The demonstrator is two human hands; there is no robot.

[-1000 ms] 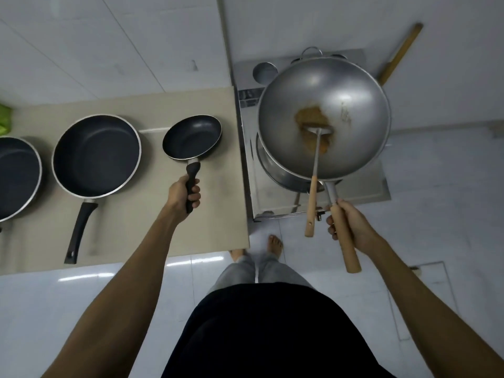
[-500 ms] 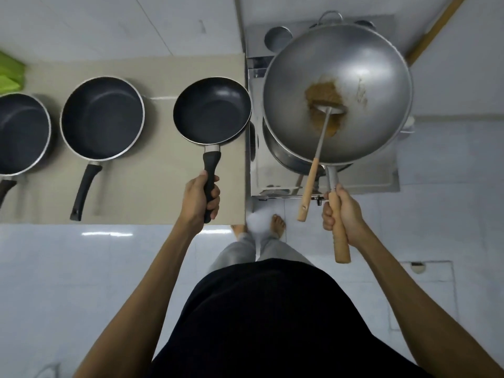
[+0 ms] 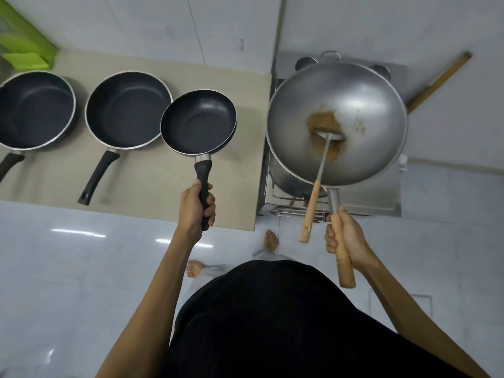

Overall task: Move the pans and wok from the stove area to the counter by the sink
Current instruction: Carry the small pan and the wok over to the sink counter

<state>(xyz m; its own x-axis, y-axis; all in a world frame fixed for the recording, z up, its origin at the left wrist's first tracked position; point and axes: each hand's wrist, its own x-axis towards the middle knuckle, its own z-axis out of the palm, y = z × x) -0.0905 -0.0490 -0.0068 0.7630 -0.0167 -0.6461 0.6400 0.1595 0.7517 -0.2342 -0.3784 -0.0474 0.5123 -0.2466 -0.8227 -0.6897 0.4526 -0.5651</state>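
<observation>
My left hand (image 3: 197, 207) grips the black handle of a small black frying pan (image 3: 198, 121), held above the beige counter (image 3: 152, 184), its rim overlapping the middle pan. My right hand (image 3: 347, 236) is shut on the wooden handle of a large steel wok (image 3: 362, 148), lifted above the stove (image 3: 368, 203). A metal spatula with a wooden grip (image 3: 317, 184) lies inside the wok on a brown stain. Two larger black pans, one in the middle (image 3: 128, 109) and one at the left (image 3: 34, 109), sit on the counter.
A green object (image 3: 24, 54) stands at the counter's back left corner. A steel pot (image 3: 289, 181) sits on the stove under the wok. A wooden stick (image 3: 439, 80) leans on the wall behind. My bare feet (image 3: 270, 238) stand on the white tiled floor.
The small pan has risen off the counter and moved left toward the middle pan. The wok stays lifted above the stove. My view has shifted left, so more counter shows.
</observation>
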